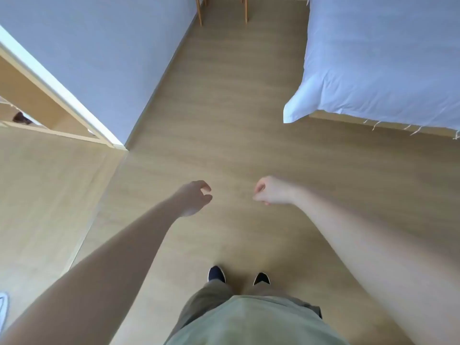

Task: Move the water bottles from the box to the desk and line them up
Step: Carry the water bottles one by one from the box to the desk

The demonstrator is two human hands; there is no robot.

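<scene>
No water bottle, box or desk top shows in the head view. Both of my bare arms reach forward over the wooden floor [224, 108]. My left hand [193, 197] hangs with its fingers loosely curled and apart, holding nothing. My right hand [270, 190] is curled into a loose fist with nothing in it. My two dark shoes [216, 273] stand on the floor below the hands.
A bed with white bedding [373, 66] fills the upper right. A pale wall [99, 58] and a light wooden cabinet side [49, 195] with an open shelf stand on the left. Wooden furniture legs [199, 11] rise at the far end of the floor strip.
</scene>
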